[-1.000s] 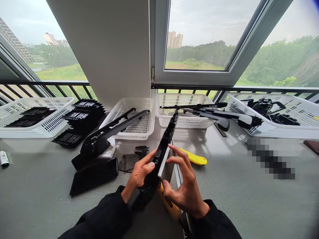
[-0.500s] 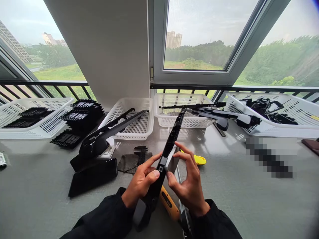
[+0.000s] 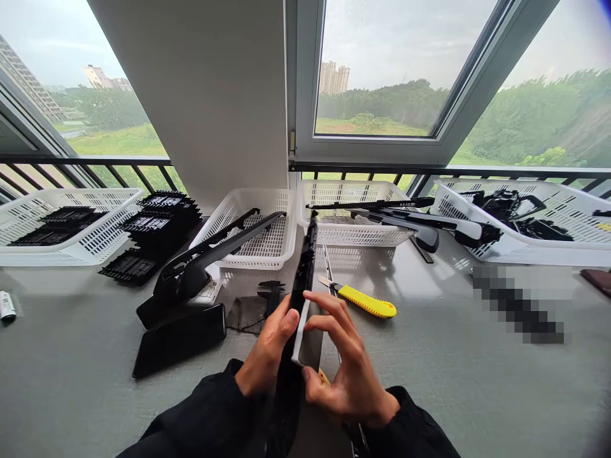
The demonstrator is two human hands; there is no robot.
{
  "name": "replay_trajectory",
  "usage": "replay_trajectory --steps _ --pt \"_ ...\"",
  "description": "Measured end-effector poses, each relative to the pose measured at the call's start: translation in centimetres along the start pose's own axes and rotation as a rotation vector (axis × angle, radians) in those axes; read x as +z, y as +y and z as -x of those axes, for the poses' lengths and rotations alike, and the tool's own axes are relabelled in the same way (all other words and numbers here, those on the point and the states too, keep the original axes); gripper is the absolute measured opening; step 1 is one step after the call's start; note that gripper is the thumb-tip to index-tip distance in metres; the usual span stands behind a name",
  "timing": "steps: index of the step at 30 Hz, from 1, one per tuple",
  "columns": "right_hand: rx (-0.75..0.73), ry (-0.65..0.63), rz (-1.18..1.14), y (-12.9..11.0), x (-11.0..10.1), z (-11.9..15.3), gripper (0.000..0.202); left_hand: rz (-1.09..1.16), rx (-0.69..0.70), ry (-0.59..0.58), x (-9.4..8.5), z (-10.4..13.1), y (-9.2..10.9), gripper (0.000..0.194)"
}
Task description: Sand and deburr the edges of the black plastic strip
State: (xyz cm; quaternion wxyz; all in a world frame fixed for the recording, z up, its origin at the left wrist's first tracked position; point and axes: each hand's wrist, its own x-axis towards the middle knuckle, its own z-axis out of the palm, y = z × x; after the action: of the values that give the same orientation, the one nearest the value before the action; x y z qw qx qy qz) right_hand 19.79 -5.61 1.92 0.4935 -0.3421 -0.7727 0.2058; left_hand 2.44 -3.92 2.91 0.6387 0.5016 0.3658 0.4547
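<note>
From my remote seat, I have the black strip (image 3: pixel 304 273) upended over the bench (image 3: pixel 453 381), my left hand (image 3: pixel 266 350) closed around its middle, while my right hand (image 3: pixel 351 366) spans a pale panel (image 3: pixel 312 340) between thumb and fingertips. The step in hand appears to be offering panel to strip, though whether the 2 touch I cannot tell. The next move seems to call for squaring their edges under a firm left grip.

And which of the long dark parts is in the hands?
The part in the middle, gripped by the left hand, with a grey piece at its side in the right hand; the others lie partly over the white baskets.
</note>
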Motion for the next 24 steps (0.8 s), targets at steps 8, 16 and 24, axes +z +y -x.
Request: replay_trajectory --steps 8,16,24 --pt "0.263 0.270 0.062 1.5 -0.2 0.1 0.038 -0.091 0.009 -0.134 0.8 0.4 0.6 0.061" --pt "0.331 0.407 -0.112 2.0 -1.1 0.3 0.044 0.049 -0.139 -0.260 1.0 1.1 -1.0 0.070" --pt "0.084 0.324 -0.122 0.7 -0.5 0.4 0.036 0.120 0.003 -0.072 1.2 0.5 -0.1 0.055"
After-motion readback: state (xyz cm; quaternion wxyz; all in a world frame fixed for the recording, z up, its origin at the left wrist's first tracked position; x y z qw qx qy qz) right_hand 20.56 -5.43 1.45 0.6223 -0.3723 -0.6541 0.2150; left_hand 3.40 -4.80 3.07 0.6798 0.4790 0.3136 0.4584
